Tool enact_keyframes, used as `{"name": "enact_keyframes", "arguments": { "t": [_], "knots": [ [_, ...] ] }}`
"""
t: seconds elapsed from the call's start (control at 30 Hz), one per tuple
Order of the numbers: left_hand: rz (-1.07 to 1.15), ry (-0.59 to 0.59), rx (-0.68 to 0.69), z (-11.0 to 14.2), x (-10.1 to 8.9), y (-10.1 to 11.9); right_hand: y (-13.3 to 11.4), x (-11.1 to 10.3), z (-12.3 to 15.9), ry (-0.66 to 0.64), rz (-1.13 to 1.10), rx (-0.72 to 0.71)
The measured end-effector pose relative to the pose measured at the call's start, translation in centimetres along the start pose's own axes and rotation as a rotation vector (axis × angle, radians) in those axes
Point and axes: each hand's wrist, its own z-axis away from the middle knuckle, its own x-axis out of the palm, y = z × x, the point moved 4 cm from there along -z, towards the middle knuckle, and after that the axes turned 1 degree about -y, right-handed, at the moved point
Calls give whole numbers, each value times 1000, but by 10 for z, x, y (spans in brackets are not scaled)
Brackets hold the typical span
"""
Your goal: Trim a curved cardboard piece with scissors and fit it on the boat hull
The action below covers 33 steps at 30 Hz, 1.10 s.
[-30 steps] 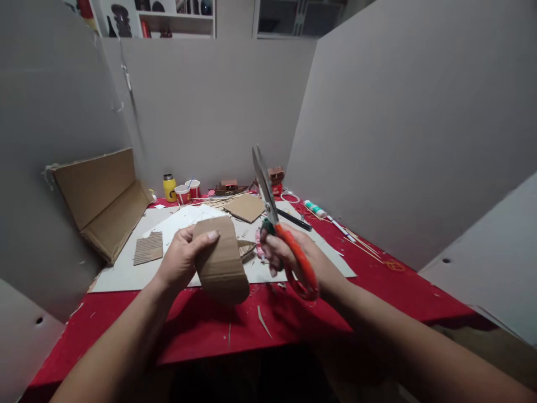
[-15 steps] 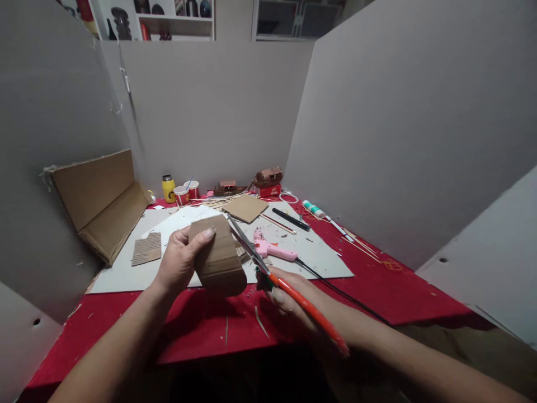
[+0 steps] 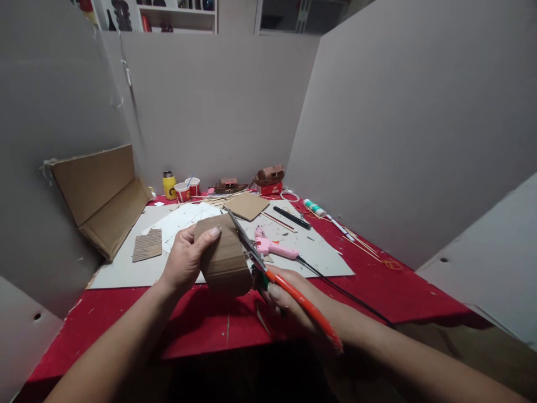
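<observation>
My left hand (image 3: 191, 252) is closed on a piece of brown cardboard (image 3: 226, 254), thumb on its face, and holds it up over the table's front part. The lower corners of this piece look rounded. My right hand (image 3: 289, 294) grips a pair of scissors (image 3: 304, 308) with orange and green handles. Their blades lie along the right edge of the cardboard, pointing up and to the left. Just beyond the blades, a pink hot glue gun (image 3: 277, 249) rests on the white board. Part of the right hand's fingers is hidden under the handles.
A white board (image 3: 113, 277) covers much of the red cloth (image 3: 201, 336). On it lie a ridged cardboard scrap (image 3: 147, 245), a cardboard square (image 3: 247, 206) and a black pen-like stick (image 3: 292, 218). Paper cups (image 3: 182, 193) and model boats (image 3: 268, 175) stand behind; grey panels surround the table.
The cardboard and my left hand have shifted slightly right, closer to the scissors. The blades now lie against the cardboard's right edge, and the orange handle has swung a little. The view has tilted slightly.
</observation>
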Motion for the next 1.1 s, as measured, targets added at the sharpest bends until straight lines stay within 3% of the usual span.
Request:
{"name": "enact_keyframes", "arguments": {
  "t": [0.27, 0.43, 0.6, 1.1],
  "knots": [
    [-16, 18, -16, 0, 0, 0, 4, 2, 2, 25, -52, 20],
    [-26, 20, -24, 0, 2, 2, -3, 2, 2, -41, -95, -13],
    [-32, 15, -26, 1, 2, 2, -8, 0, 6, 47, -91, 31],
    [-56, 4, -58, 3, 5, 1, 11, 4, 10, 82, -108, 161]
  ]
}}
